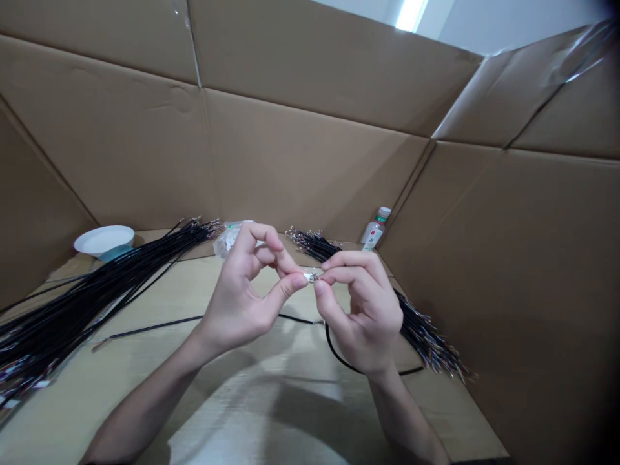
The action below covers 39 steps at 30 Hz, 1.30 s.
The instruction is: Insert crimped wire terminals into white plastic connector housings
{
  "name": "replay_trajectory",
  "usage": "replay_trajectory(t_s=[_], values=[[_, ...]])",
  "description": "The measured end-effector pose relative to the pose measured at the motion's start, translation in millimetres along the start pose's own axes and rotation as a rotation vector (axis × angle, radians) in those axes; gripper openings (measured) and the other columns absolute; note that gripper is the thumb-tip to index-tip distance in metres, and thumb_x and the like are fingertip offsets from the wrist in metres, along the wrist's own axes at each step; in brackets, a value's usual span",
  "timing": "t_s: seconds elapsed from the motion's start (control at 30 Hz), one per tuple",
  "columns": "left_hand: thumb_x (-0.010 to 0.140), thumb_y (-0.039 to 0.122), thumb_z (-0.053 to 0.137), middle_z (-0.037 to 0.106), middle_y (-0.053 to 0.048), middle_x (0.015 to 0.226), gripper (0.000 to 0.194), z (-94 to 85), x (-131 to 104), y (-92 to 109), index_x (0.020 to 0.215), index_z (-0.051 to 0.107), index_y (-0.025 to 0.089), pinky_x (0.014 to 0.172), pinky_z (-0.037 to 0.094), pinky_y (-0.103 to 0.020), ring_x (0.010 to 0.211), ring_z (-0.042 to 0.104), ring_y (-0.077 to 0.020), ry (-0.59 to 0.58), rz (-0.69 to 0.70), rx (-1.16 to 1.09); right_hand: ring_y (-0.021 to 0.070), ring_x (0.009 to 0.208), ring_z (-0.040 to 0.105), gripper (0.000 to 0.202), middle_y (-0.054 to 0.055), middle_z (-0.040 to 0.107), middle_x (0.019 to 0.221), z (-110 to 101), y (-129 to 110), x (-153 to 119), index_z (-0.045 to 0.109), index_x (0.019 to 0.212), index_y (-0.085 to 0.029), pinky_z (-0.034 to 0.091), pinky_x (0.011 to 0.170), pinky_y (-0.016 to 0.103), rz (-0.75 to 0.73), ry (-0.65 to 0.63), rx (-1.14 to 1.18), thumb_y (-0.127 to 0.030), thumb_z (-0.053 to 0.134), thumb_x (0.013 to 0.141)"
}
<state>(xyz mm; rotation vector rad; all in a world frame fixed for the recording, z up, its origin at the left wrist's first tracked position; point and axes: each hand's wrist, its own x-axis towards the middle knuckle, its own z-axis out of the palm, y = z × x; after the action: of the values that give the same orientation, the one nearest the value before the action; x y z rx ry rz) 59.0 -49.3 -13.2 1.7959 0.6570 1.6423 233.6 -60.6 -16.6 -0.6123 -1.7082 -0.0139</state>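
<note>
Both hands meet above the middle of the table. My left hand [256, 278] pinches a small white connector [309, 276] between thumb and index finger. Close against it, my right hand [361, 303] pinches the thin wire ends of a black cable [334, 349], which curves down below that hand and runs to the right. The wire ends meet the connector, but my fingertips partly hide the spot, so I cannot tell how far in they sit. Another black cable [159, 326] lies on the table behind my left wrist.
A large bundle of black cables [111, 284] lies at left, beside a white bowl [104, 240]. A clear bag of white pieces [227, 239] sits behind my left hand. More cables [426, 336] lie at right, near a bottle [376, 229]. Cardboard walls [310, 168] enclose the table.
</note>
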Motion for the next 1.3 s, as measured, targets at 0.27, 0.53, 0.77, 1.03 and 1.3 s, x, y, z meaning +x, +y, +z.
replay_trajectory(t_s=[0.27, 0.53, 0.77, 1.03, 1.3], values=[[0.093, 0.018, 0.079, 0.067, 0.005, 0.077, 0.038, 14.5, -2, -9, 0.104, 0.044, 0.024, 0.068, 0.049, -0.022, 0.07, 0.062, -0.0104, -0.04, -0.154, -0.389, 0.0174, 0.093, 0.065, 0.017, 0.003, 0.066, 0.1, -1, 6, -1, 0.069, 0.092, -0.023, 0.06, 0.083, 0.035, 0.015, 0.061, 0.046, -0.005, 0.071, 0.09], [0.093, 0.016, 0.08, 0.066, 0.005, 0.079, 0.037, 26.2, -10, -12, 0.106, 0.046, 0.023, 0.07, 0.048, -0.016, 0.072, 0.06, -0.0074, 0.067, -0.211, -0.57, 0.0206, 0.089, 0.067, 0.016, 0.003, 0.068, 0.098, 4, 11, -1, 0.069, 0.093, -0.025, 0.061, 0.077, 0.04, -0.034, 0.117, 0.029, -0.01, 0.072, 0.09], [0.091, 0.017, 0.082, 0.063, 0.006, 0.077, 0.038, 26.3, -11, -9, 0.102, 0.047, 0.023, 0.061, 0.047, -0.015, 0.066, 0.058, -0.0069, 0.107, -0.238, -0.565, 0.0192, 0.086, 0.067, 0.017, 0.003, 0.068, 0.095, 7, 13, -1, 0.069, 0.094, -0.025, 0.061, 0.072, 0.037, -0.112, 0.145, -0.012, -0.009, 0.071, 0.089], [0.091, 0.017, 0.081, 0.061, 0.006, 0.076, 0.038, 23.3, -11, -4, 0.1, 0.045, 0.023, 0.056, 0.044, -0.016, 0.062, 0.052, -0.0064, 0.116, -0.217, -0.487, 0.0199, 0.082, 0.068, 0.02, 0.003, 0.068, 0.093, 13, 17, -4, 0.07, 0.097, -0.027, 0.061, 0.066, 0.037, -0.177, 0.182, -0.044, -0.009, 0.071, 0.088], [0.092, 0.019, 0.08, 0.064, 0.006, 0.076, 0.037, 19.9, -10, 8, 0.099, 0.044, 0.023, 0.061, 0.046, -0.02, 0.066, 0.057, -0.0087, 0.103, -0.194, -0.339, 0.0197, 0.084, 0.068, 0.02, 0.003, 0.069, 0.097, 18, 23, -12, 0.072, 0.102, -0.025, 0.062, 0.068, 0.038, -0.206, 0.229, -0.017, -0.01, 0.073, 0.088]])
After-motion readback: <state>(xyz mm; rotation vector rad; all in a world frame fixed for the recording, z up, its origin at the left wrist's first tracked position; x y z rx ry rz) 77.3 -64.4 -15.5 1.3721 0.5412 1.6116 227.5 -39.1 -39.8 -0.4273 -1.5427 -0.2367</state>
